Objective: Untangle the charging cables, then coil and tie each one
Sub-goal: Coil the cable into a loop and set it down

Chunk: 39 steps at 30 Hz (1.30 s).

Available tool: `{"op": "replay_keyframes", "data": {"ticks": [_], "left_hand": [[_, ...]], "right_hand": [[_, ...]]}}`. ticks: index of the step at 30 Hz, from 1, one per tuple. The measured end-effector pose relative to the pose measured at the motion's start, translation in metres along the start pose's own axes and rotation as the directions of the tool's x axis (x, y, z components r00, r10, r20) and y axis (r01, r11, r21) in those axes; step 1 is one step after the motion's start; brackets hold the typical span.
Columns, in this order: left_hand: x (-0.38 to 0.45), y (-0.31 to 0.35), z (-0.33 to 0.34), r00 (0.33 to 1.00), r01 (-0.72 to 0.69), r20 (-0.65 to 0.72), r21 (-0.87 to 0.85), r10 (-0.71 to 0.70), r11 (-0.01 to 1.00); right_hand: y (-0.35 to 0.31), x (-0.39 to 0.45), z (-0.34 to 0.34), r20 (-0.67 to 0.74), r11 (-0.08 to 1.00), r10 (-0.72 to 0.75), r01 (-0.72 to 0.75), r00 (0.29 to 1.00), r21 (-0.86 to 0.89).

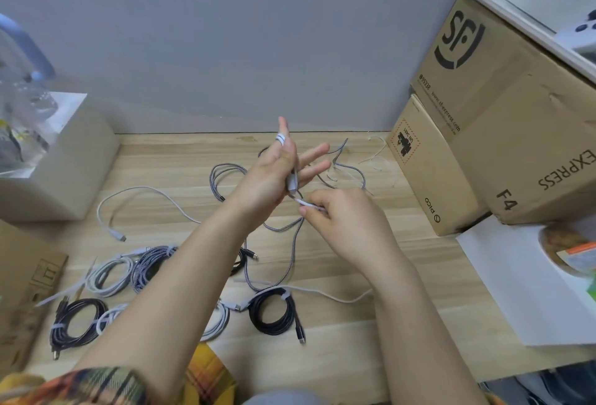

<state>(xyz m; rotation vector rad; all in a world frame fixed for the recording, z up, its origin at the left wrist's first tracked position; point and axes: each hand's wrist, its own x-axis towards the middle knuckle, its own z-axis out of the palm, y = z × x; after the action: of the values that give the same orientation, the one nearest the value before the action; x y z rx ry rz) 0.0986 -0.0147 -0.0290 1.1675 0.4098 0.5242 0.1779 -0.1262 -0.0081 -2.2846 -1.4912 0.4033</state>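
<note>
Wooden tabletop (338,333) under both hands carries tied coils nearest the person. Left hand (274,172), fingers spread, has white cable (280,139) wound around it; right hand (342,220) pinches its plug. Braided grey cable (290,256) below could snag, probably dragging loops off the fingers.

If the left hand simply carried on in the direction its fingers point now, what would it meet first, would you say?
Probably the grey wall behind the table: the left hand is raised, fingers aimed up and away, with nothing visible between, though depth is hard to judge.
</note>
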Motion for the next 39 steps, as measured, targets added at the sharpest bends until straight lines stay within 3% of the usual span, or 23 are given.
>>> {"op": "replay_keyframes", "data": {"ticks": [5,7,11,14,16,19,21,23,24,26,27,29,39], "left_hand": [[-0.007,-0.002,-0.005,0.991,0.057,0.081,0.451,-0.104,0.890],[-0.014,0.000,-0.003,0.968,0.085,0.170,0.462,-0.182,0.883],[-0.017,0.014,0.000,0.907,0.140,0.362,0.223,-0.215,0.965],[-0.013,0.020,-0.008,0.845,0.250,0.456,0.123,-0.279,0.960],[-0.011,0.021,-0.015,0.786,0.342,0.538,0.033,-0.306,0.939],[-0.007,0.018,-0.017,0.701,0.459,0.688,-0.234,-0.188,0.857],[-0.005,0.019,-0.013,0.688,0.553,0.722,-0.453,-0.076,0.699],[-0.005,0.023,-0.004,0.767,0.521,0.640,-0.596,-0.029,0.611],[-0.005,0.026,0.001,0.833,0.448,0.552,-0.619,-0.049,0.644],[-0.004,0.028,0.014,0.965,0.214,0.246,-0.531,-0.093,0.820],[-0.003,0.027,0.015,0.993,0.098,0.106,-0.457,-0.055,0.884],[-0.002,0.028,0.014,1.000,-0.017,-0.027,-0.345,0.008,0.938],[-0.003,0.011,0.003,0.984,0.160,0.079,0.009,-0.160,0.987]], "right_hand": [[-0.001,-0.003,-0.016,-0.108,1.000,0.007,-0.005,0.994,0.013],[0.003,0.001,-0.022,-0.178,0.989,0.043,-0.016,0.983,0.146],[0.007,0.006,-0.030,-0.228,0.891,0.058,0.053,0.972,0.452],[0.009,0.008,-0.030,-0.231,0.738,0.063,0.110,0.971,0.665],[0.015,0.011,-0.028,-0.279,0.687,0.097,0.139,0.955,0.714],[0.018,0.016,-0.018,-0.265,0.616,0.137,0.127,0.954,0.777],[0.015,0.018,-0.005,-0.187,0.561,0.136,0.080,0.973,0.824],[0.007,0.017,0.006,-0.056,0.497,0.124,-0.013,0.991,0.868],[0.002,0.016,0.010,0.016,0.493,0.113,-0.070,0.993,0.867],[-0.005,0.013,0.015,0.146,0.537,0.093,-0.173,0.985,0.826],[-0.008,0.011,0.017,0.207,0.562,0.082,-0.217,0.975,0.799],[-0.011,0.008,0.021,0.290,0.631,0.060,-0.262,0.955,0.730],[-0.001,0.007,0.019,0.138,0.936,0.065,-0.108,0.988,0.335]]}}
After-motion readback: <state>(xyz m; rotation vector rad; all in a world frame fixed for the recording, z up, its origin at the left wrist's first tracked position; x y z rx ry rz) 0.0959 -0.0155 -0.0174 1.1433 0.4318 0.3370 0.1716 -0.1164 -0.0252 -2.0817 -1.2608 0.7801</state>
